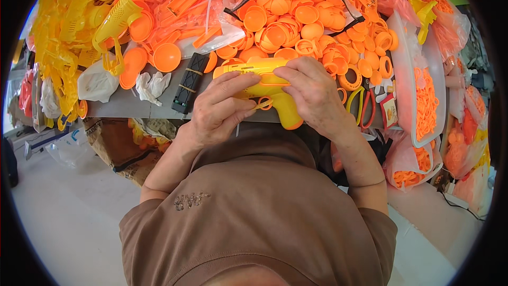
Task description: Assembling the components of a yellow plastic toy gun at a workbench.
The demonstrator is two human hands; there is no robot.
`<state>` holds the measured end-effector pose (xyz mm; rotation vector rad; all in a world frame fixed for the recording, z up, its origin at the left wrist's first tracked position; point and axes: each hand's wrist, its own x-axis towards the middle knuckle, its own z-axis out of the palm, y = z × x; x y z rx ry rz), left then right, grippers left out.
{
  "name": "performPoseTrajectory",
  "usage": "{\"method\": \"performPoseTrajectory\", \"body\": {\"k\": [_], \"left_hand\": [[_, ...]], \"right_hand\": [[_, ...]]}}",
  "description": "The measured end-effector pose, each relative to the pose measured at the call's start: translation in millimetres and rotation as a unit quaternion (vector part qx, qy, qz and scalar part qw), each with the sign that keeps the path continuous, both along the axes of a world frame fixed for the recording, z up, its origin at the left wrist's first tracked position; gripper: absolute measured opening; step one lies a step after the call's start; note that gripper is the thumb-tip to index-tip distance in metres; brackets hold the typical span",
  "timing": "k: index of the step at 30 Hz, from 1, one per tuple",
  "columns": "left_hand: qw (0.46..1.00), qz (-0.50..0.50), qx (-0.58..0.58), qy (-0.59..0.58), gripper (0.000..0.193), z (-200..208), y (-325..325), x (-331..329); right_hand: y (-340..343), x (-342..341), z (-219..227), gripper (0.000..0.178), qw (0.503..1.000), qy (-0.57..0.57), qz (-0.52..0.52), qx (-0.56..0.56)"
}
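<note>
A yellow plastic toy gun [289, 110] is held between both hands above the table's near edge, its grip hanging down toward me. My left hand [224, 105] has its fingers closed around the barrel side. A small yellow and orange piece [263, 104] shows at its fingertips; I cannot make out exactly what it is. From the right, my right hand [313, 91] grips the rear of the gun, fingers bent over its top. Just left of my left hand lies a black oblong block [189, 82] with bands around it.
Orange half-round cups and rings [276, 33] spill from an open bag across the table. Yellow gun shells [63, 32] pile up at the left. Scissors [367, 108] lie right of my right hand, near a clear bin [440, 69] of orange parts. Crumpled tissue [152, 87] sits near the front edge.
</note>
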<state>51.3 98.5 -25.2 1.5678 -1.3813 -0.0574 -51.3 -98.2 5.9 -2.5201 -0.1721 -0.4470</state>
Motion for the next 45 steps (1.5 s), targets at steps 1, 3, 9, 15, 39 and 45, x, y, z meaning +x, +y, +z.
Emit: {"method": "performPoseTrajectory", "body": {"k": [1,3,9,15,39,45], "left_hand": [[1.000,-0.007,-0.001,-0.019,0.015,-1.9,-0.4,0.2],[0.999,0.004,-0.005,-0.033,0.015,-4.8,-2.1,-1.0],[0.992,0.045,0.016,-0.119,0.013,-10.2,-6.4,-4.1],[0.989,0.036,0.019,-0.141,0.013,-8.2,-6.2,-2.9],[0.972,0.067,-0.100,-0.203,0.023,21.4,-11.3,-6.3],[0.980,0.067,-0.109,-0.150,0.025,23.0,-13.3,-6.7]], "right_hand": [[0.6,0.7,0.1,0.032,1.000,-0.001,-0.001,-0.004],[0.4,2.7,1.5,0.032,1.000,-0.003,-0.001,-0.008],[-3.0,6.4,5.2,0.030,0.999,0.023,0.032,-0.015],[-1.3,4.4,9.8,0.030,0.997,0.024,0.018,-0.077],[20.0,-29.0,13.1,0.029,0.962,-0.063,0.043,0.264],[23.7,-28.9,13.9,0.031,0.953,-0.060,0.037,0.293]]}}
